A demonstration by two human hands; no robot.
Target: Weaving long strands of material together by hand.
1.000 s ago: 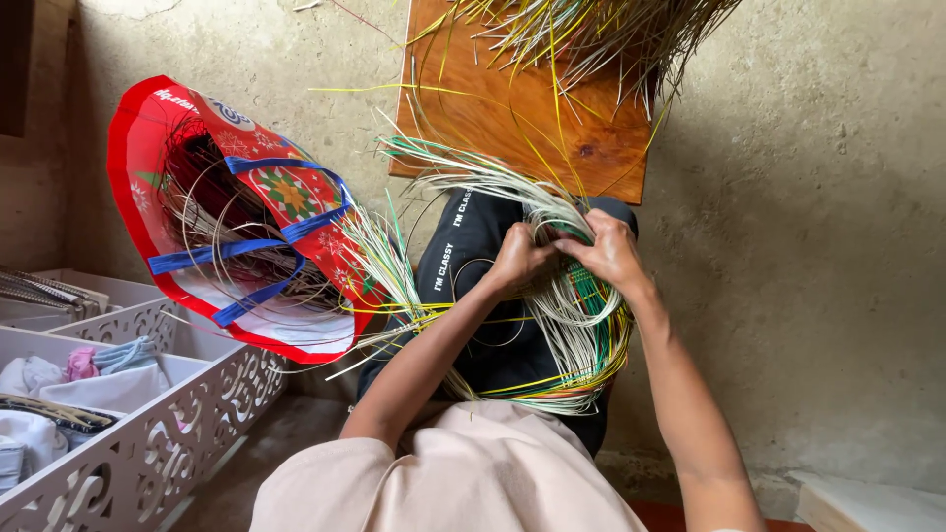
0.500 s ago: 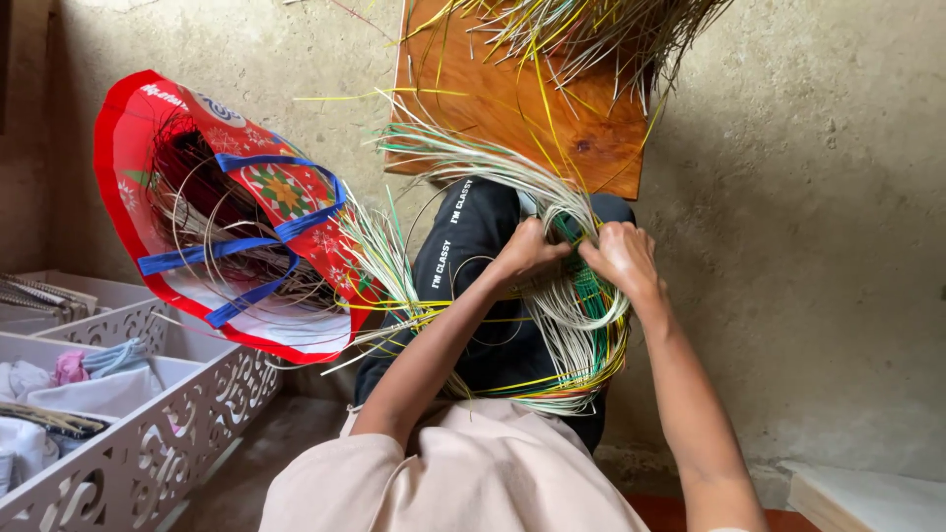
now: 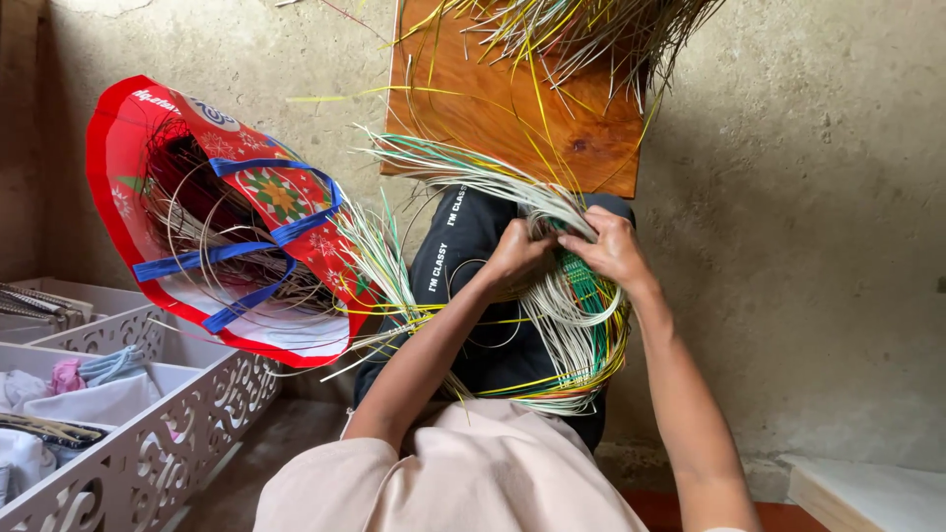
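Both hands meet over a woven piece of pale, green and yellow strips [image 3: 581, 325] on the person's lap. The left hand [image 3: 517, 254] and right hand [image 3: 613, 248] pinch strips at its top edge, fingers curled. Left of the woven piece stands a red bag with blue handles [image 3: 217, 212]; above it, a wooden board [image 3: 493, 108]; far left, a white carved organizer [image 3: 168, 433].

Soft, even daylight filled the scene, bright without harsh glare. The rough grey plaster wall [image 3: 808, 246] was evenly lit, dimming toward the upper left corner. A faint sheen lay on the varnished brown wooden board [image 3: 473, 108] and on the glossy red woven plastic bag with blue straps [image 3: 286, 202], whose inside fell into shadow. Shade gathered under the white fretwork storage box [image 3: 177, 443]. Focus was sharp throughout; wide-angle stretching showed at the edges.
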